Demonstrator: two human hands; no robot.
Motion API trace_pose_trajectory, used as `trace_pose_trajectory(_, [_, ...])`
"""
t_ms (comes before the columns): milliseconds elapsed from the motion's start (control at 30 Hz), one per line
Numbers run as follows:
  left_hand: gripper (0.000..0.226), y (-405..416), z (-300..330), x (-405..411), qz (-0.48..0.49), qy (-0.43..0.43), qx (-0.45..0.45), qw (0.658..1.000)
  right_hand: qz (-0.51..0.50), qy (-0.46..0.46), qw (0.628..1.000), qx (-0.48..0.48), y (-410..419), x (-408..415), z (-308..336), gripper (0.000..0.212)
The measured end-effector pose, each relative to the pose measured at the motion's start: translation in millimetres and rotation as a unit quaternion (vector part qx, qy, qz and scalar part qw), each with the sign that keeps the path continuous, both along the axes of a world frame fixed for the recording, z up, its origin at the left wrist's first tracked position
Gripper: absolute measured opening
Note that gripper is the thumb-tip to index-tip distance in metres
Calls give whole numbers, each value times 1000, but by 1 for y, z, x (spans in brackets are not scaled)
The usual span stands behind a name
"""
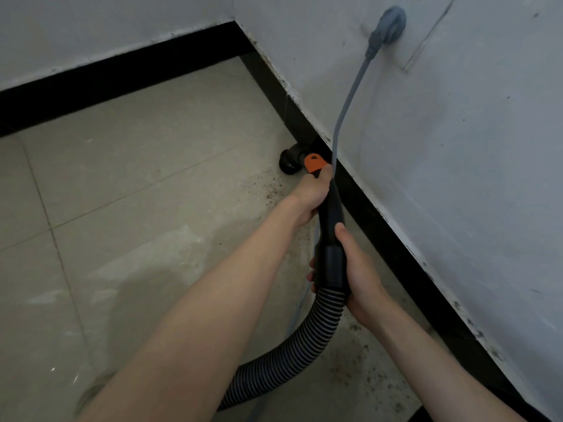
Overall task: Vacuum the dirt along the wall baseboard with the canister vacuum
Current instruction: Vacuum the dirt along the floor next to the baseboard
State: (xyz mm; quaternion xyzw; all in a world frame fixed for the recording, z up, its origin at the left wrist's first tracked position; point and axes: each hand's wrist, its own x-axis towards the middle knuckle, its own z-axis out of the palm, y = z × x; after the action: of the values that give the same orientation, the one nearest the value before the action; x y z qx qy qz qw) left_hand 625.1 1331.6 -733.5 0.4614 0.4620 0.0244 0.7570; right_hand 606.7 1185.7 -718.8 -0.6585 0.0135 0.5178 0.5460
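The tiled floor spread pale across the left, and the black baseboard of the far wall ran along its upper edge toward the corner. My left forearm reached up from the lower left, and my left hand had its fingers curled round the upper part of the black vacuum handle, thumb side up against the orange clip. Just beyond that hand, the dark round nozzle sat down on the floor, close against the baseboard of the right wall. Scattered dark dirt lay on the tile just beside my left hand and the nozzle, between them and the wall's foot.

Lower on the same handle, my right hand wrapped the collar where the ribbed hose joined it, thumb laid along the top and fingertips showing round the far side. The hose curved down and back to the left, passing under my left forearm. A second patch of dirt speckled the floor near my right wrist, along the baseboard. A grey power cord hung from a grey plug in the white wall on the right, dropping behind my left hand.
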Motion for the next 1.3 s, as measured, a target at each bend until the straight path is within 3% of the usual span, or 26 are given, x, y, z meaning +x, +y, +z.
trace_pose_trajectory(167, [32, -2, -11, -26, 46, -3, 5, 999, 60, -14, 998, -5, -5, -8, 0, 64])
trace_pose_trajectory(667, [46, -6, -17, -67, 135, 26, 22, 990, 150, 25, 988, 4, -8, -21, 1, 64])
trace_pose_trajectory(800, [34, -9, -18, -81, 167, 18, 14, 986, 180, 20, 983, 10, -8, -25, 1, 61])
trace_pose_trajectory(1067, [40, -19, -11, -88, 203, -8, -43, 978, 204, -78, 976, -16, -13, -26, 7, 38])
trace_pose_trajectory(1300, [39, -34, -2, -61, 161, -19, -86, 983, 162, -203, 963, -76, -25, -17, 12, 27])
